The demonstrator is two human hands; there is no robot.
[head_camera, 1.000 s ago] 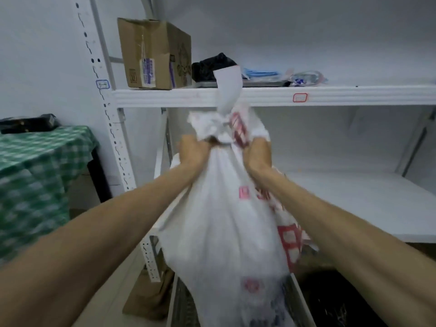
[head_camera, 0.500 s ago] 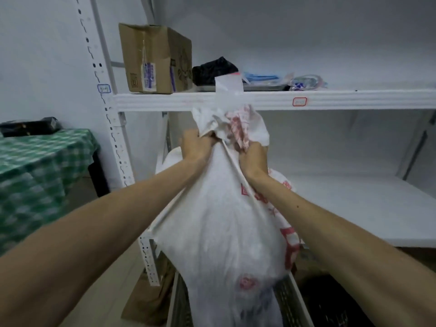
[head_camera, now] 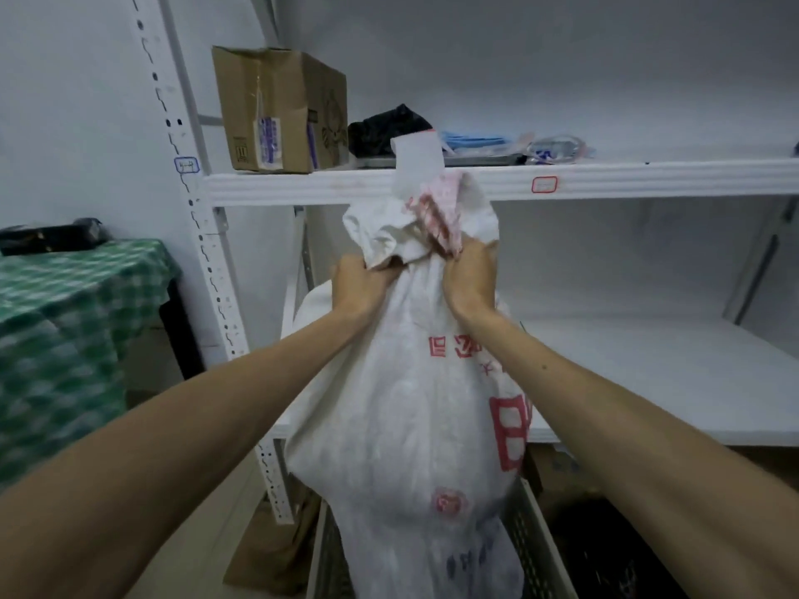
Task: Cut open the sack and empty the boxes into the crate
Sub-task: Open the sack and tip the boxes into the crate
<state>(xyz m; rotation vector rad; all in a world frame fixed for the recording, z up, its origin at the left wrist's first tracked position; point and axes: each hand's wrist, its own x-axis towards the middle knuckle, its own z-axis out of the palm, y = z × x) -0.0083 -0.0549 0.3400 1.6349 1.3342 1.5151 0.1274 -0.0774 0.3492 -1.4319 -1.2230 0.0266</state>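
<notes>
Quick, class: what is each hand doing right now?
Left hand: grips the bunched neck of the sack.
Right hand: grips the same neck.

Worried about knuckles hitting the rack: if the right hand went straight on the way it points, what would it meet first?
Probably the bunched sack top that the right hand grips; beyond it, the upper shelf's front edge. Depth is unclear.

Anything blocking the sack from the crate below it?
Nothing visible. Left hand and right hand grip the sack by its bunched end; its lower end already hangs inside the crate, between the slatted walls. The crate's inside is hidden.
</notes>
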